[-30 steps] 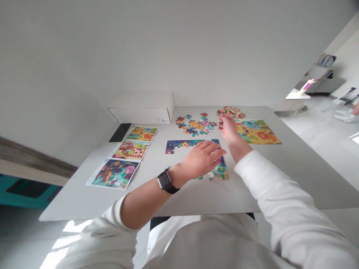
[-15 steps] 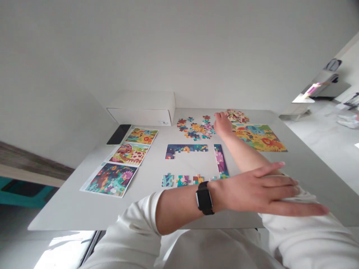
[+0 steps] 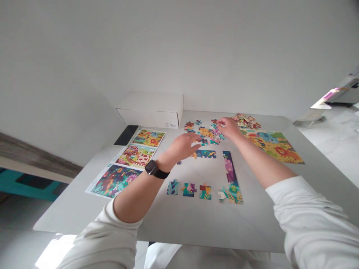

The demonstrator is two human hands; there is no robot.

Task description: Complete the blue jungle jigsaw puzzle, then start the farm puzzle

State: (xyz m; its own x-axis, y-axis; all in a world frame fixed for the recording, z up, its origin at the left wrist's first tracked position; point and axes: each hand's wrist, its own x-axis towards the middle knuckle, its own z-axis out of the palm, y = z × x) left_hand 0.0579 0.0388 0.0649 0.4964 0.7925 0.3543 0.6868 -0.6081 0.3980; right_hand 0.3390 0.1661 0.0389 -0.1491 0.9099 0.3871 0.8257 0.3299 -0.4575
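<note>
Cardboard, multicoloured: loose pieces (image 3: 206,132) lie scattered at the far middle of the table (image 3: 196,224), just beyond the unfinished puzzle (image 3: 230,175).

Right hand (image 3: 228,127): on the scatter's right edge, fingers curled down onto the pieces. I cannot tell whether one is pinched, because the hand hides it.

Left hand (image 3: 183,145): hovers at the scatter's near left edge, over the left end of the top strip (image 3: 206,153). Fingers are loosely spread, with nothing visibly held.

Puzzle status: top strip joined. Right strip (image 3: 228,164) runs down to a corner block (image 3: 231,195). Three single pieces (image 3: 188,189) sit apart in a row along the bottom. Middle bare.

Judgement: the step in hand is picking through the scatter for a piece. The next move calls for a clean pinch on one piece without dragging its neighbours. Its colours then need checking against the dark card (image 3: 113,180), nearest of the picture cards (image 3: 135,155) on the left.

Further out:
- Right: second heap (image 3: 246,120) and finished puzzle (image 3: 273,145).
- Back left: white box (image 3: 151,110) and dark phone (image 3: 126,135).
- My left wrist: watch (image 3: 155,170).

Writing: small label (image 3: 169,126) on the box front, too small to read. No brand legible.
</note>
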